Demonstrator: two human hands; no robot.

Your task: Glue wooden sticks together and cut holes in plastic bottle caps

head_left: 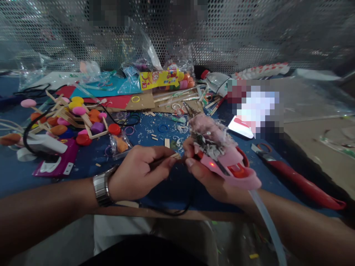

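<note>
My left hand (141,168), with a metal watch (101,189) on its wrist, pinches a few short wooden sticks (175,156) between thumb and forefinger. A pink hot glue gun (238,164) is gripped in my right hand (206,177). Its nozzle (189,109) points up and away, fluff clings to its front, and a small red light glows on its side. A translucent glue stick (267,221) trails from its back end. My right fingertips come close to the stick ends; whether they touch is unclear. More cut stick pieces (166,142) lie just beyond my hands.
At left stands a stick structure (91,123) with colourful clay lumps, beside a purple box (59,162) and a white plug. Red-handled cutters (302,181) and a lit phone (244,127) lie at right. Bags, cardboard and a bottle (217,82) line the perforated back panel.
</note>
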